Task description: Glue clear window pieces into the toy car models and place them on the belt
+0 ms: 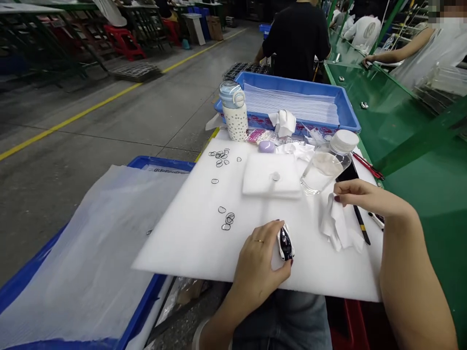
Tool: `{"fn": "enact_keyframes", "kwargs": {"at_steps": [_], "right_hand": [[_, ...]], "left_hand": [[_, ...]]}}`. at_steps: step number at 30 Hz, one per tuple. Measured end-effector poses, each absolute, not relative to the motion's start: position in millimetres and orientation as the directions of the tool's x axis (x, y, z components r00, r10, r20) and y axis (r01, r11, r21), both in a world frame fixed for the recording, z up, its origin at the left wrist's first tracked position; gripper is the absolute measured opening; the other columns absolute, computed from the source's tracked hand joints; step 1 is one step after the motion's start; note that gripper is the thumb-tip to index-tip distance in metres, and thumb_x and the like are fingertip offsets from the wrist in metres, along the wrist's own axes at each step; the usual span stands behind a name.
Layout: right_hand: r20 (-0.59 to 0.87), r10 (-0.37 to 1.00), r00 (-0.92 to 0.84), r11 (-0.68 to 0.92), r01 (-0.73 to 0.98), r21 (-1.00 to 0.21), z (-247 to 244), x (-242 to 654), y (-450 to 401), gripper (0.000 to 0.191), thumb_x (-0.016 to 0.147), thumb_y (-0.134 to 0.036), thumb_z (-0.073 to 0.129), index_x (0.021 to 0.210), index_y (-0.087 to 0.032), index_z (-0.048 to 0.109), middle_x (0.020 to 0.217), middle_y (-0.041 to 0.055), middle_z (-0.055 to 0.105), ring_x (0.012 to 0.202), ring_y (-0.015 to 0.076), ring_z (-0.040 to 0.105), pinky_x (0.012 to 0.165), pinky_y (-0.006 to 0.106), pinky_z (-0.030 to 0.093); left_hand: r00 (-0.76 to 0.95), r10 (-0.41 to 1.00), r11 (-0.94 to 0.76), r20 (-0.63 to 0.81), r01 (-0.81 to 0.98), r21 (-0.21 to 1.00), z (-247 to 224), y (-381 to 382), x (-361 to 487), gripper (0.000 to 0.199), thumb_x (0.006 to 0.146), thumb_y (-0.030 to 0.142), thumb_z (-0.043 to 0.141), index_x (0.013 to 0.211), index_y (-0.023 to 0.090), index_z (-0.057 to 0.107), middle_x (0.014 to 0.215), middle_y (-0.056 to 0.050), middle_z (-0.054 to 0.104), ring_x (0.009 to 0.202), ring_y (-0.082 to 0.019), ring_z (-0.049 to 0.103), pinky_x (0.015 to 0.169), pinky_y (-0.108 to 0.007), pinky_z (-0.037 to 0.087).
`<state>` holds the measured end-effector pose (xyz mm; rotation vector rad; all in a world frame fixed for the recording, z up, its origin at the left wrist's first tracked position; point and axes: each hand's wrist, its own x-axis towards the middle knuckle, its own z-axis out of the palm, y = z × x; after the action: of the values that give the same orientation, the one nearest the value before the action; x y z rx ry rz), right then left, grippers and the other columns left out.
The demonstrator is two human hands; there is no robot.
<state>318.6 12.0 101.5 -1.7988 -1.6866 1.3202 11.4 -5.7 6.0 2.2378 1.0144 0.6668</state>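
Note:
My left hand (260,257) grips a small black-and-white part with a glossy curved top (285,243) between thumb and fingers, low over the white foam sheet (189,243). To the right, my right hand (359,194) pinches the top of a crumpled white tissue (337,221), which hangs down onto the foam. Between and beyond the hands lies a square foam pad (262,170) with a small round clear piece (275,176) on it. Several thin black rings (229,218) are scattered on the left side of the sheet.
A clear bottle of liquid (323,167), a dotted flask (235,114) and a purple case (266,146) stand at the back. Behind them is a blue tray (292,80). Black tweezers (361,226) lie at right, beside the green conveyor (412,180). A lined blue bin (134,311) sits left.

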Motion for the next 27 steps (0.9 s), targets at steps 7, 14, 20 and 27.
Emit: {"fn": "enact_keyframes", "kwargs": {"at_steps": [7,14,20,27], "right_hand": [[-0.022,0.742,-0.67,0.004,0.037,-0.999,86.2,268.1,-10.1,0.021,0.082,-0.03,0.059,0.065,-0.018,0.052,0.068,0.0013,0.052,0.064,0.0135,0.048,0.064,0.029,0.041],[0.128,0.674,-0.727,-0.102,-0.263,-0.959,66.0,259.0,-17.7,0.029,0.08,-0.033,0.064,0.062,-0.018,0.047,0.064,0.0016,0.052,0.058,0.0108,0.048,0.055,0.023,0.038],[-0.148,0.703,-0.696,-0.268,-0.066,-0.961,61.5,264.3,-21.3,0.053,0.077,-0.063,0.07,0.098,-0.015,0.064,0.074,0.0042,0.061,0.066,0.0154,0.054,0.062,0.027,0.04],[-0.293,0.847,-0.444,-0.29,0.076,-0.954,69.1,240.6,-23.6,0.042,0.095,-0.052,0.054,0.072,-0.018,0.053,0.065,-0.0011,0.041,0.059,0.0107,0.035,0.053,0.024,0.027]], "left_hand": [[0.566,0.789,-0.424,0.24,0.218,0.879,18.9,-2.6,8.0,0.057,0.093,0.041,0.063,0.144,0.027,0.043,0.15,-0.01,0.043,0.137,-0.03,0.042,0.109,-0.048,0.044],[0.712,0.659,-0.065,0.242,-0.266,0.962,48.3,-11.9,31.9,0.031,0.096,0.036,0.056,0.071,0.017,0.061,0.072,-0.004,0.064,0.07,-0.017,0.06,0.069,-0.031,0.047],[0.7,0.684,0.096,0.206,-0.366,0.926,62.3,-10.6,34.0,0.035,0.092,0.036,0.061,0.065,0.016,0.05,0.058,0.001,0.043,0.05,-0.009,0.036,0.047,-0.026,0.026],[0.629,0.773,0.132,0.086,-0.292,0.947,51.8,-4.2,24.8,0.033,0.092,0.039,0.064,0.072,0.014,0.056,0.059,0.002,0.042,0.053,-0.008,0.035,0.046,-0.022,0.024]]}}
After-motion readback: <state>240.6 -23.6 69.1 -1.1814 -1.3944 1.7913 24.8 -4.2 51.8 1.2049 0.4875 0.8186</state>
